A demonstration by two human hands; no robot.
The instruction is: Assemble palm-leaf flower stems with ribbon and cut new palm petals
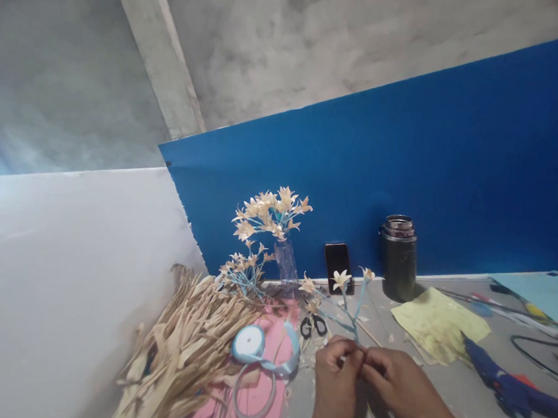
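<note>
Pinching flower sprig [350, 313] upright, left hand [334, 385] & right hand [400, 387] grips both closed on stem, scissors [313, 326] just beyond.

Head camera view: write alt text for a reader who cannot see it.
The left hand and right hand pinch the base of a blue-stemmed flower sprig over a grey table. Nearby: scissors, ribbon spool, dried leaf strips, glue gun, dark jar.
</note>
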